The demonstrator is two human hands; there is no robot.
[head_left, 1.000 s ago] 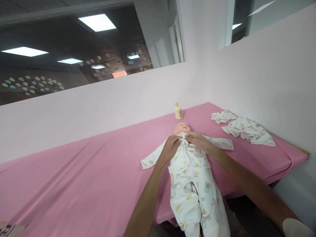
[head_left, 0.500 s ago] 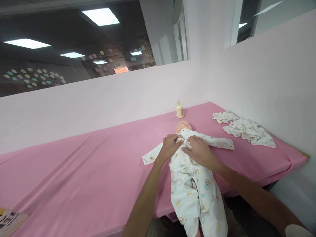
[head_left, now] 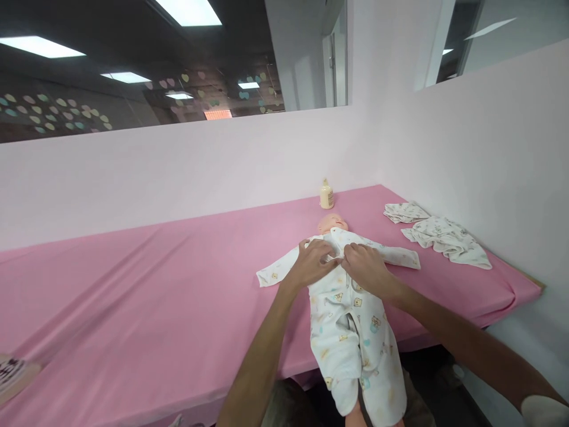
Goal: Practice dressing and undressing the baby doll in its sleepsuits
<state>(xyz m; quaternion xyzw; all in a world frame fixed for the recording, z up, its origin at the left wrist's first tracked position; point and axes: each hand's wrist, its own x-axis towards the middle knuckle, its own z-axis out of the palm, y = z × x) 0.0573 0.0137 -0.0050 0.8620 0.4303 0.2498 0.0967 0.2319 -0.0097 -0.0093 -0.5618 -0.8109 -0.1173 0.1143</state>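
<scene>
A baby doll (head_left: 332,223) lies on its back at the table's front edge, its legs hanging past it. It wears a white long-sleeved romper (head_left: 340,332) printed with small bears, its sleeves spread to both sides. On the chest, my left hand (head_left: 313,262) has its fingers closed on one side of the romper's front opening. Close beside it, my right hand (head_left: 365,268) pinches the opposite edge, the fingertips of both hands nearly meeting. The fabric right under the fingers is hidden.
A pink sheet (head_left: 178,308) covers the table. Behind the doll's head stands a cream pump bottle (head_left: 326,196). Crumpled printed clothes (head_left: 448,240) lie at the right by the wall. A partly visible beige item (head_left: 15,379) sits at the left edge.
My hands have come closer together over the chest; the right fingers have closed on the romper's edge. The view has shifted slightly. The doll lies in the same place.
</scene>
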